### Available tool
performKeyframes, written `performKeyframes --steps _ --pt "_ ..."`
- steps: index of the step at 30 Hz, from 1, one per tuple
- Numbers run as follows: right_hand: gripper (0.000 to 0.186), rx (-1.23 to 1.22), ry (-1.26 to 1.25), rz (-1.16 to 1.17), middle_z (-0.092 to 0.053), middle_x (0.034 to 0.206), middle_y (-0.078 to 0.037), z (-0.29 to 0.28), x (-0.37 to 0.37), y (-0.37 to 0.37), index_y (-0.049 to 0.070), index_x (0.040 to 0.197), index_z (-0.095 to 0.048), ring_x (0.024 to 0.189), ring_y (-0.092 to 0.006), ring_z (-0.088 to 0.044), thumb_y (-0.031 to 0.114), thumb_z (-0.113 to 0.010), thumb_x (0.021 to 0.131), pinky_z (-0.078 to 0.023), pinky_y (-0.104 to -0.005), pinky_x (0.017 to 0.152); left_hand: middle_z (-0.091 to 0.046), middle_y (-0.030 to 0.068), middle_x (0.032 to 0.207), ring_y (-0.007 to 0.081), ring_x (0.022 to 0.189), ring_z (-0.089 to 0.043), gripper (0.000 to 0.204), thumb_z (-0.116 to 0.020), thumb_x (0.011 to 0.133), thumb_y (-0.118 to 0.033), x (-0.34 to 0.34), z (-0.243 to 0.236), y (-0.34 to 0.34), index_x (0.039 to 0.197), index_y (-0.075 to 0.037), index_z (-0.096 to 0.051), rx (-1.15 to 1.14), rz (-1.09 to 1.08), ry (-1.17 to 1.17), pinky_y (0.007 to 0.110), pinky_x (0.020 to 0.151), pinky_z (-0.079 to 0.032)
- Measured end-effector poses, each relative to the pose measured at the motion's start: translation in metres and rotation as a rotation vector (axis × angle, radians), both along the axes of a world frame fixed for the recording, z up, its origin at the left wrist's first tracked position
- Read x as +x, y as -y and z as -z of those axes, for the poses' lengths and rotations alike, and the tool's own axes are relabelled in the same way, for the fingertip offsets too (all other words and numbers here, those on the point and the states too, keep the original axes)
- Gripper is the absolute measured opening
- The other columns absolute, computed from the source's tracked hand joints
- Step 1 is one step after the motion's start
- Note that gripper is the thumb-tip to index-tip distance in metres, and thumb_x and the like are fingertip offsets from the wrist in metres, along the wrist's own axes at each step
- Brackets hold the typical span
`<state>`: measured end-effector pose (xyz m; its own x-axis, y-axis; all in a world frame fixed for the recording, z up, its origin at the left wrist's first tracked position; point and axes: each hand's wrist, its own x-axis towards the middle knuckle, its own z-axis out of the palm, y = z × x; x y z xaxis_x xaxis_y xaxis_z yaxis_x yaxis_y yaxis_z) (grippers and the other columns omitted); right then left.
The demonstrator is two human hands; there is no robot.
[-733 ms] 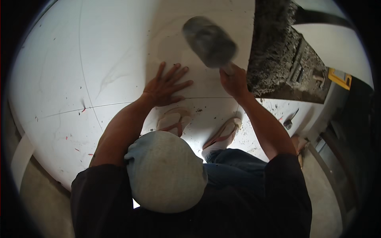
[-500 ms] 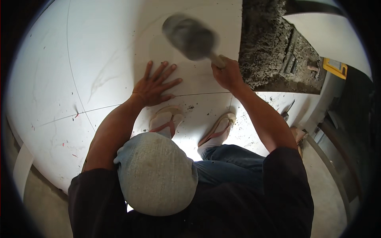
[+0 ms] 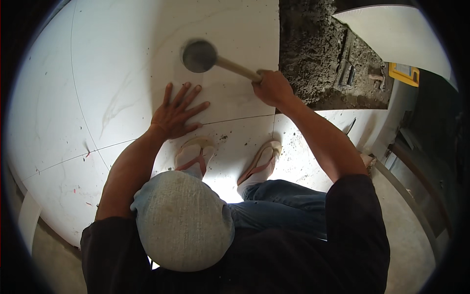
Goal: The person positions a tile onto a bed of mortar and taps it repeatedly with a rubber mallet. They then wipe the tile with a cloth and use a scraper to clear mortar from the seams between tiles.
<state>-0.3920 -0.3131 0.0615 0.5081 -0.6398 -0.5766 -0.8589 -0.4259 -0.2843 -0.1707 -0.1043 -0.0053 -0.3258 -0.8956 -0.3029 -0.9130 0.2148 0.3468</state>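
Right fingers: wrapped tight round the near end of the wooden handle (image 3: 239,68); the right hand (image 3: 272,88) grips it just above the tile joint, close to the tile's right edge.
Left fingers: spread wide and pressed flat; the left hand (image 3: 176,111) lies palm down on the big white tile (image 3: 215,29), holding nothing.
Mallet: its dark round head (image 3: 199,56) sits over the tile just beyond the left fingertips; whether it touches the surface I cannot tell.
Handling of mallet: judged head-heavy with a stiff shaft; a grip at the far end of the handle, as here, gives the most swing but less control, and the head comes close to the spread fingers.
Handling of tile: judged heavy, rigid, smooth and brittle, likely to chip at edges and corners; best steadied with a flat palm.
Feet: two sandals (image 3: 259,161) on the nearer tile, just below the joint.
Mortar bed (image 3: 313,54): rough grey patch right beside the tile's right edge, with a trowel (image 3: 377,76) lying on it.
Yellow object (image 3: 404,74): at the far right, well apart.
In the way: the left fingers, nearest the mallet head.
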Motion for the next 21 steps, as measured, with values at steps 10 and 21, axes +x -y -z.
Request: performKeyframes --steps 10,21 --pt "0.023 0.050 0.196 0.007 -0.067 0.078 -0.020 -0.018 0.022 -0.003 0.004 0.095 -0.066 0.076 -0.0371 -0.067 0.023 -0.059 0.084 -0.055 -0.0448 0.073 -0.015 0.0056 0.159 0.0290 0.147 -0.009 0.065 -0.047 0.086 -0.065 0.004 0.008 0.000 0.145 -0.039 -0.035 -0.085 -0.002 -0.035 0.061 0.114 0.004" --pt "0.023 0.016 0.232 0.031 -0.066 0.075 -0.021 -0.013 0.023 -0.004 0.002 0.091 -0.065 0.075 -0.0390 -0.066 0.023 -0.060 0.084 -0.053 -0.0463 0.072 -0.016 0.0026 0.159 0.0255 0.147 -0.009 0.063 -0.048 0.087 -0.064 0.003 0.003 0.002 0.145 -0.042 -0.034 -0.051 0.000 -0.048 0.061 0.115 0.002"
